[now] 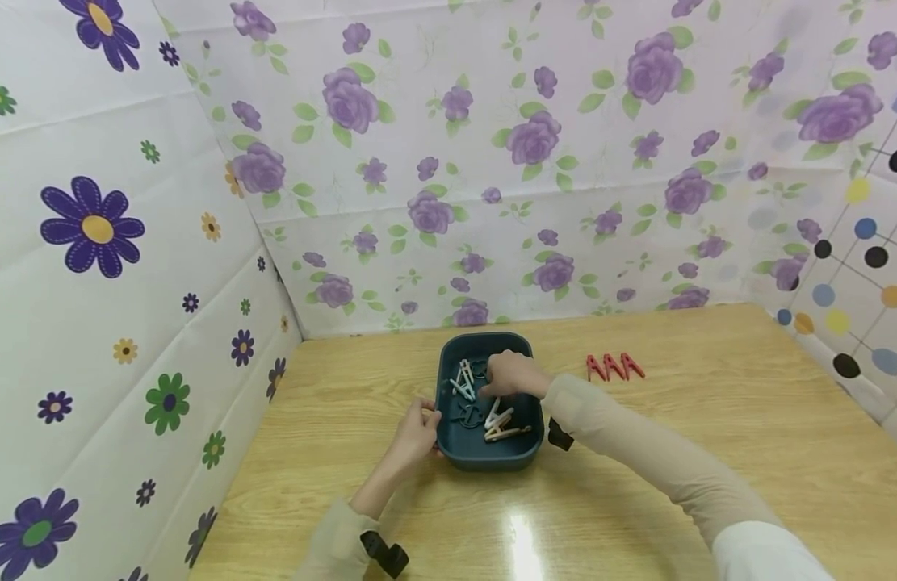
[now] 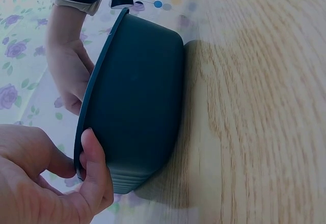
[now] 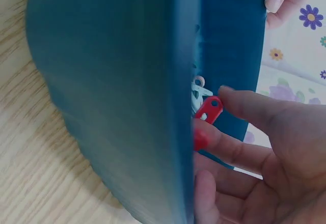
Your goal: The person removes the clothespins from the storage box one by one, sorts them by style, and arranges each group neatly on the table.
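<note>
Flowered cloth (image 1: 419, 161) at the back, and in front of it a pale wood-grain tabletop (image 1: 332, 379). Standing upright on that, a dark teal bin (image 1: 492, 463), longer front to back than across.

At the bin's left wall, the left grip (image 1: 417, 432), narrow and pinching the rim, thumb inside and fingers outside. Reaching down over the right wall, the right grip (image 1: 512, 374), also narrow, apparently with a red clip (image 3: 214, 112) between thumb and forefinger, low inside the bin.

Lying about in the bin: white clips (image 1: 464, 381) to the left, dark clips (image 1: 470, 416) near the middle, a beige clip (image 1: 502, 435) toward the near right. Out on the tabletop, right of the bin, three red clips (image 1: 609, 361) in a neat row.

Likely step in hand: taking hold of the one red clip inside. Needed next, by judgement: a firm pinch, then a straight lift past the rim without dragging the neighbouring clips along, with the bin steadied meanwhile.
</note>
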### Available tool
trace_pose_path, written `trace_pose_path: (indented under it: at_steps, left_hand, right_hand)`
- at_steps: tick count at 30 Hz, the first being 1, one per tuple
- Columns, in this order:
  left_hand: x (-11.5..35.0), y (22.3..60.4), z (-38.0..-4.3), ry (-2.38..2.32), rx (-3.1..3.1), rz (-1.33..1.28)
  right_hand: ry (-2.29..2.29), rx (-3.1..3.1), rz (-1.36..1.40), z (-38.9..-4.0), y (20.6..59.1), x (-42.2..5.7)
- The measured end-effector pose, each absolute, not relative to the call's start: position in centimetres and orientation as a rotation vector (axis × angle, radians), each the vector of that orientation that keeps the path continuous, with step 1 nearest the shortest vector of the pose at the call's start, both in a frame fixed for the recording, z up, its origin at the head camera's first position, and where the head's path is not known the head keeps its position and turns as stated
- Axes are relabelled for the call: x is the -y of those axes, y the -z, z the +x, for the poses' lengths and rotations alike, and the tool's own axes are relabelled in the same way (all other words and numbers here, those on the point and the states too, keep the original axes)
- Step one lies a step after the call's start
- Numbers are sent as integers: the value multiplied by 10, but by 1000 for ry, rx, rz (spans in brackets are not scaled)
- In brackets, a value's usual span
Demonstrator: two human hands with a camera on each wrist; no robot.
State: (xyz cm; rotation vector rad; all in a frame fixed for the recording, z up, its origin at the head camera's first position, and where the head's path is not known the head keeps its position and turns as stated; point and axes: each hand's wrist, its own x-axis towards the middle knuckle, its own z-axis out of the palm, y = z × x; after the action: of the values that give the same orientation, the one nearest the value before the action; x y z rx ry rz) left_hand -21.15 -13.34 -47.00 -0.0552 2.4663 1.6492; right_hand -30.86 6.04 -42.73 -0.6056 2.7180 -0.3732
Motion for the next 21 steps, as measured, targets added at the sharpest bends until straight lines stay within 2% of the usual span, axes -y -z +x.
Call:
trace_pose_path:
  at_steps: [15,21]
  left_hand:
    - [133,469,-212,-1653,-2465,-63]
    - [132,470,-212,-1654,-2462,-73]
  right_hand:
    - [743,-2861,-800,-313,422,-92]
    - [824,-2921,-794,-313,423,-108]
